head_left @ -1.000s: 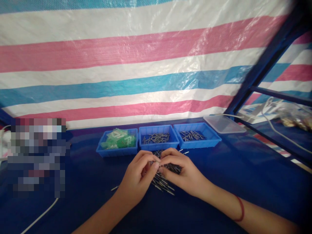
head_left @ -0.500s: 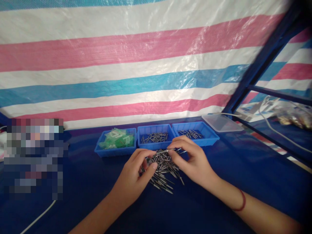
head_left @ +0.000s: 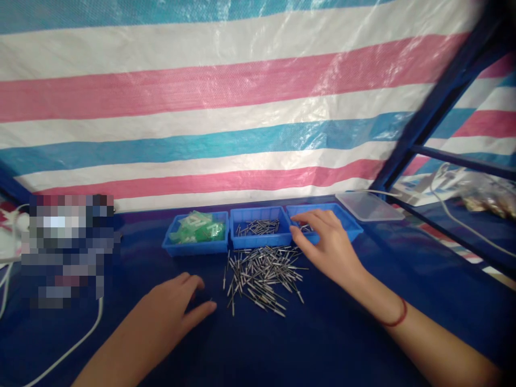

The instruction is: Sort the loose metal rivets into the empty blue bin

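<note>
A loose pile of thin metal pop rivets (head_left: 264, 277) lies on the blue table in front of the trays. Left of the pile, my left hand (head_left: 169, 309) is low over the table, thumb and fingers apart, with nothing visible between them. My right hand (head_left: 326, 244) reaches over the front of the right blue tray (head_left: 349, 231), fingers curved and thumb apart from them. It hides much of that tray and the rivets inside. More rivets (head_left: 262, 227) lie in the middle blue tray (head_left: 260, 240).
The left blue tray (head_left: 197, 248) holds green plastic packets (head_left: 201, 228). A clear plastic lid (head_left: 368, 207) lies behind on the right. White cables (head_left: 68, 352) run along the left, beside a blurred-out patch. A dark metal frame (head_left: 427, 107) and a striped sheet (head_left: 226, 129) stand behind.
Both hands have left the rivet pile. My left hand has drawn back toward the lower left and opened; my right hand has moved up and right over the right tray.
</note>
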`<state>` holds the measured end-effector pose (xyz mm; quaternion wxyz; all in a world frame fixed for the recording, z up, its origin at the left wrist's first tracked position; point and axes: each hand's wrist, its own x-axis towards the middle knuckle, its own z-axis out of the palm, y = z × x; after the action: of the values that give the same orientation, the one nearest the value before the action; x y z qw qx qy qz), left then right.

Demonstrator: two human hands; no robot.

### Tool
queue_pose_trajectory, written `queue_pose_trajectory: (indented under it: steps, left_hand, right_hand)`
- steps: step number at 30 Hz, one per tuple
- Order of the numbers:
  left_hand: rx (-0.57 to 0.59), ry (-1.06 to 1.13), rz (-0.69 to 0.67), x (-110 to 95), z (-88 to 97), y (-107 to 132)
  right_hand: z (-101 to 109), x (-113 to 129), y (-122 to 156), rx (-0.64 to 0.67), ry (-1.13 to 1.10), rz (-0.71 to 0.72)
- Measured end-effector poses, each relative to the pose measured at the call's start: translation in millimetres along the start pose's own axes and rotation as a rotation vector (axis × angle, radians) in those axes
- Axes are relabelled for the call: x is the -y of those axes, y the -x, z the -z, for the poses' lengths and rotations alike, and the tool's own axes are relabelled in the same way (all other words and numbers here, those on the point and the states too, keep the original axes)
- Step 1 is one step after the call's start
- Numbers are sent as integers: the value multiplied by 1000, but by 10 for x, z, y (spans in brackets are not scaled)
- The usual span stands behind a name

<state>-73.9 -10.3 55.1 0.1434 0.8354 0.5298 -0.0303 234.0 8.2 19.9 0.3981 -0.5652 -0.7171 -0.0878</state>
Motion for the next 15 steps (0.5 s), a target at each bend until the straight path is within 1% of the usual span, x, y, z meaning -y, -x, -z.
queue_pose_trajectory:
  steps: [2, 4, 5, 7, 10, 12, 13, 15]
  left_hand:
    - [66, -36, 44, 32, -124, 70]
    - [90, -65, 49, 34, -206, 101]
    - [101, -71, 50, 22, -222, 99]
    - [80, -41, 27, -32, -202, 61]
    - [-61, 195, -116, -192, -123, -82]
    - [-149, 393, -139, -340, -108, -222]
    - [-155, 498, -160, -420, -122, -298]
    - [-130, 698, -216, -568, -182, -445]
  right_hand:
    - [-9, 139, 58, 52, -69, 53]
    - [-25, 244, 109, 102, -133, 95]
    - [-35, 281, 130, 124, -161, 111]
    - [-56, 331, 160, 164, -211, 138]
    - [-74, 376, 177, 211, -285, 178]
    - [-71, 404, 178, 214, -371, 194]
    - [-67, 417, 177, 209, -430, 190]
    - [-57, 434, 171, 190, -556, 143]
